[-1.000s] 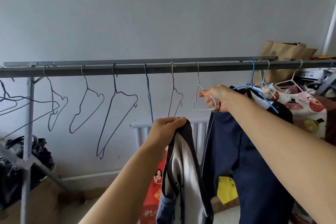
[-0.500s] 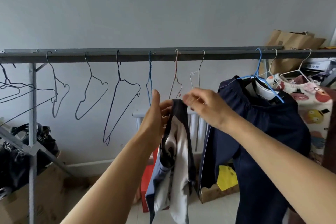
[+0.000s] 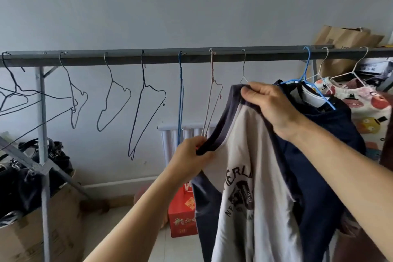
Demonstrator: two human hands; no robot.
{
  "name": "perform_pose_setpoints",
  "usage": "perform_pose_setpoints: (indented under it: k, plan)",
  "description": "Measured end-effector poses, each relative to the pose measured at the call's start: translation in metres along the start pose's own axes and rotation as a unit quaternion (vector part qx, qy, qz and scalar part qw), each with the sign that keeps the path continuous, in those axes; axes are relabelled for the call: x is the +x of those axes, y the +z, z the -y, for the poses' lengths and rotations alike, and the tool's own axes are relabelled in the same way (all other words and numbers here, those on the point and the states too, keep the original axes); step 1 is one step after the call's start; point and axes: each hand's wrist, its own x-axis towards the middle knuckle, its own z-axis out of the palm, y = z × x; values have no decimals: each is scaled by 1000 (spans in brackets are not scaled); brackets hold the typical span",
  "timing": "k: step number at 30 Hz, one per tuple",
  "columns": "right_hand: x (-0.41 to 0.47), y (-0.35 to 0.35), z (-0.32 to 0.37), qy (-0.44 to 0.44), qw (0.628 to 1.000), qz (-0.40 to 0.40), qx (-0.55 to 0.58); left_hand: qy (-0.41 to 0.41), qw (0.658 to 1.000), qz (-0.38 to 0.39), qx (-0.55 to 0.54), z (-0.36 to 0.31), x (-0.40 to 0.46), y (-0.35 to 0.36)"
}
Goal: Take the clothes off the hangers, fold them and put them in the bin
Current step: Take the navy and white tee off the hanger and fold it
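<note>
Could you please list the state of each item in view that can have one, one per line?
Grey-and-navy printed T-shirt: off its hanger, held up by both hands.
Left hand: grips the shirt's navy edge.
Right hand: pinches the shirt's shoulder.
Dark navy garment: hanging on the blue wire hanger.
Cartoon-print garment: hanging on a white hanger.
Grey metal rail: carries several bare wire hangers.

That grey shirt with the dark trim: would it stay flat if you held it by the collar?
Probably not. The shirt sags in folds between the left hand and right hand, so it looks floppy, and likely light.
</note>
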Motion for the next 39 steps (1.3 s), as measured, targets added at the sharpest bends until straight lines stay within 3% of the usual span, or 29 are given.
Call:
perform_pose_setpoints:
  k: [3,5,8,10,18,22,31,35,39]
  plan:
    - [-3,-21,12,-6,999,-38,17,-25,1000,-3,-18,17,-4,3]
    - [-5,-37,14,-1,999,-50,-1,-42,993,3,-113,18,-5,-2]
    - [-10,-57,6,21,997,-70,-35,-65,954,12,-291,8,-6,-15]
    - [-14,-68,-5,41,994,-90,-56,-57,945,4,-323,1,-4,-23]
    - [-28,-79,-22,76,991,-105,33,9,968,30,-248,-27,3,-74]
    - [-29,-75,-18,42,994,-99,29,-48,940,26,-337,-35,8,-97]
    - [-26,-61,-15,-23,998,-58,-26,11,979,-48,-197,-32,5,-114]
    - [-23,-61,-16,-15,999,-52,-8,-13,978,-40,-202,-33,0,-115]
    - [-21,-57,-19,30,993,-39,105,-90,956,17,-280,-39,-5,-116]
